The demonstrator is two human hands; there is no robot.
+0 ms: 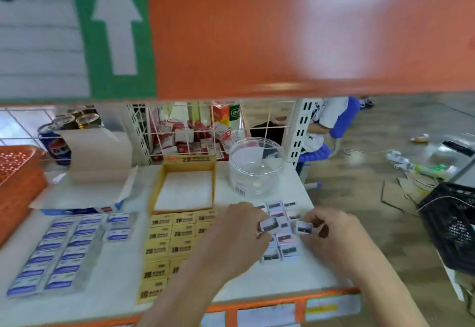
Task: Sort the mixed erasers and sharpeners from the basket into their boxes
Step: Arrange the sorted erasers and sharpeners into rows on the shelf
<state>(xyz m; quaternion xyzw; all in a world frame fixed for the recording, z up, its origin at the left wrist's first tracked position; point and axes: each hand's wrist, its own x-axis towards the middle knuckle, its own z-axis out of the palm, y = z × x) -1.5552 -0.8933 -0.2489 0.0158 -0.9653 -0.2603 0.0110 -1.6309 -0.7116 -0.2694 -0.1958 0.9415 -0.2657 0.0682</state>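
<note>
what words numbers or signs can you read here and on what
"2B": yellow eraser packs and the yellow box flap.
White up arrow, no words: green sign.
Too blurred to read: blue-and-white packs, small grey packs, blue can, barcode label on the clear tub.

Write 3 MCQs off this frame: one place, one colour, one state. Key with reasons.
1. Relative to the yellow box, the clear jar stands: A. to its left B. inside it C. to its right
2. The erasers laid in rows just in front of that box are: A. yellow B. green C. black
3. The left hand: A. lies flat B. pinches a small white piece C. is balled, holding nothing

Key:
1 C, the jar sits past the box's right wall.
2 A, their wrappers match the box.
3 B, thumb and fingers close on the piece.
</note>
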